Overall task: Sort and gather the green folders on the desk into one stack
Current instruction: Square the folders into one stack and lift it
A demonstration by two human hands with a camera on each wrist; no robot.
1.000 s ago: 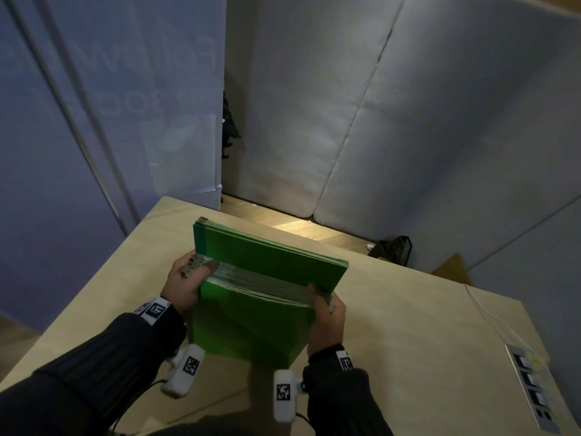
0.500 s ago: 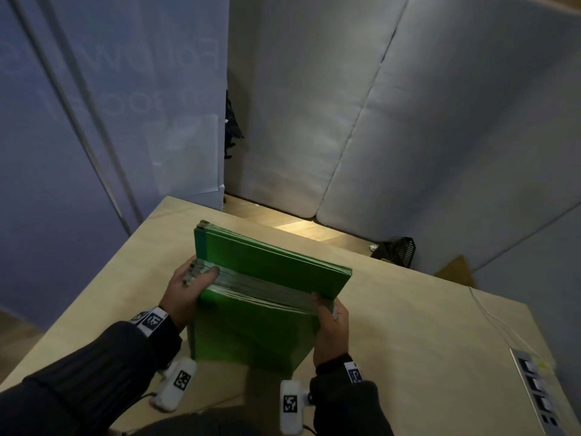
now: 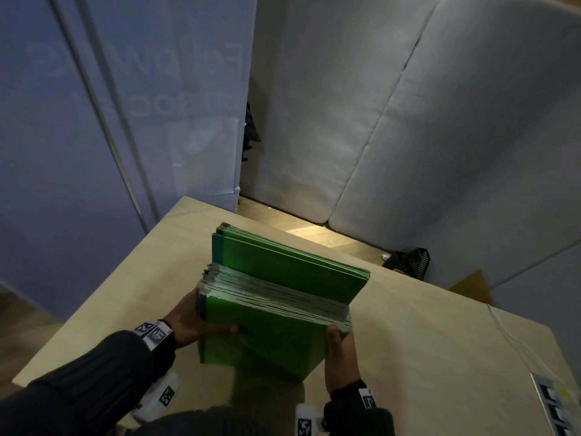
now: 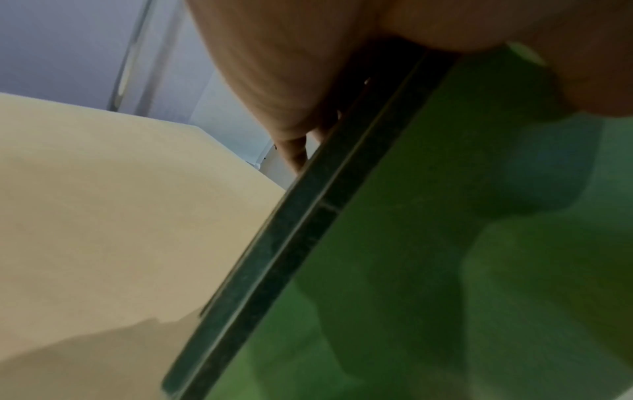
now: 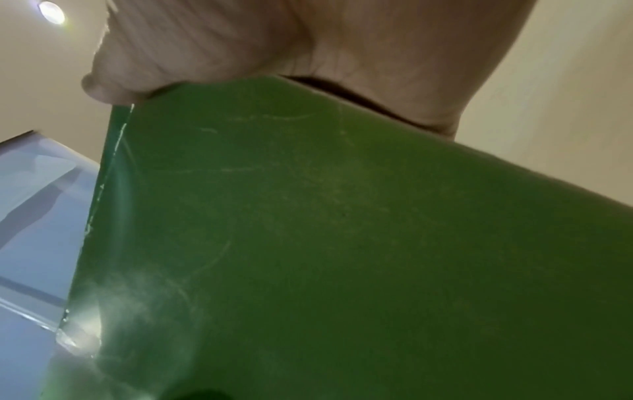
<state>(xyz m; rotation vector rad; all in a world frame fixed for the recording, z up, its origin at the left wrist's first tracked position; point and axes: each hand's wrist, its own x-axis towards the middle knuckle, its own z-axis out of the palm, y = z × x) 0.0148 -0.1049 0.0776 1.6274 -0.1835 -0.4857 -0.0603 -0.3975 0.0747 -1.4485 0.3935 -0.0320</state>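
A thick bundle of green folders (image 3: 270, 338) stands on edge on the light wooden desk (image 3: 424, 357), its paper edges facing up. The back few folders (image 3: 292, 265) stick up higher than the rest. My left hand (image 3: 195, 322) grips the bundle's left end, thumb lying across the front cover. My right hand (image 3: 341, 354) grips the right end with the thumb up at the top corner. Up close, the left wrist view shows the folders' dark spine edge (image 4: 308, 243); the right wrist view shows the green cover (image 5: 342, 230) under my palm.
A white power strip (image 3: 556, 404) with a cable lies at the desk's right edge. Padded grey wall panels (image 3: 408, 121) stand behind the desk, a blue partition (image 3: 94, 121) to the left. A black basket (image 3: 408, 262) sits on the floor beyond the far edge.
The bundle has stayed upright between both hands. My left thumb has slid from the top edge down onto the front cover, and the right hand has shifted a little lower.
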